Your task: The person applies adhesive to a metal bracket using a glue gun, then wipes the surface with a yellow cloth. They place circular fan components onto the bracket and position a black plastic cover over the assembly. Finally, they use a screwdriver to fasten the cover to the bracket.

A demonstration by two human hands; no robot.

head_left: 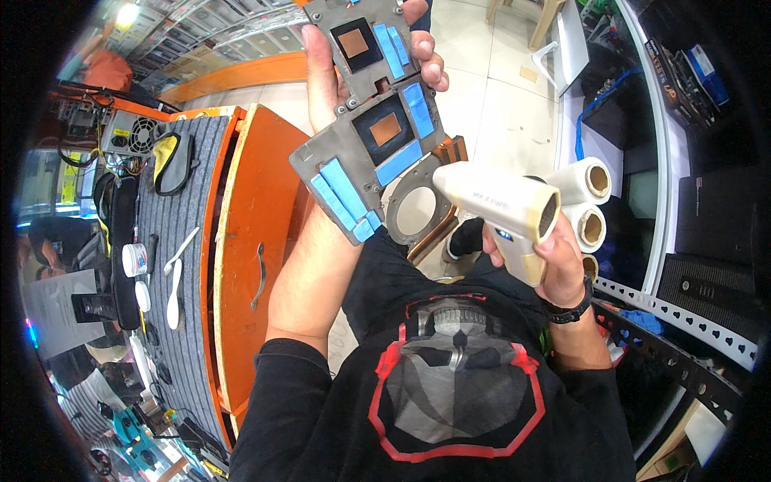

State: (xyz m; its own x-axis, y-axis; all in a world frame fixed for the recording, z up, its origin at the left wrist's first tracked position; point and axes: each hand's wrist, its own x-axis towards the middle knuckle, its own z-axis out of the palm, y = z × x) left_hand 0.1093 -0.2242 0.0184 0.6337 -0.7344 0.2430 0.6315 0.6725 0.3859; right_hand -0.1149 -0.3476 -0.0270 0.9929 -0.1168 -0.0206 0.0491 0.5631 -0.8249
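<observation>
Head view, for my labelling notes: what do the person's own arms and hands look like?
The left hand and right hand wear no gloves. Short black sleeves leave both forearms uncovered. A black wristband, possibly a watch, circles the right wrist.

Pretty bright overall, lamp (127, 14) glaring at upper left, floor tiles (506, 112) kinda pale, fisheye edges bending into black corners.

One left hand (321, 84), one right hand (562, 261); one grey heatsink (337, 138) with two copper squares (385, 129) and at least seven blue pads (418, 111); one white handheld blower (490, 197); one black wristband (569, 312); three rolls (568, 179), one partly hidden; two white plastic sticks (174, 296)
</observation>
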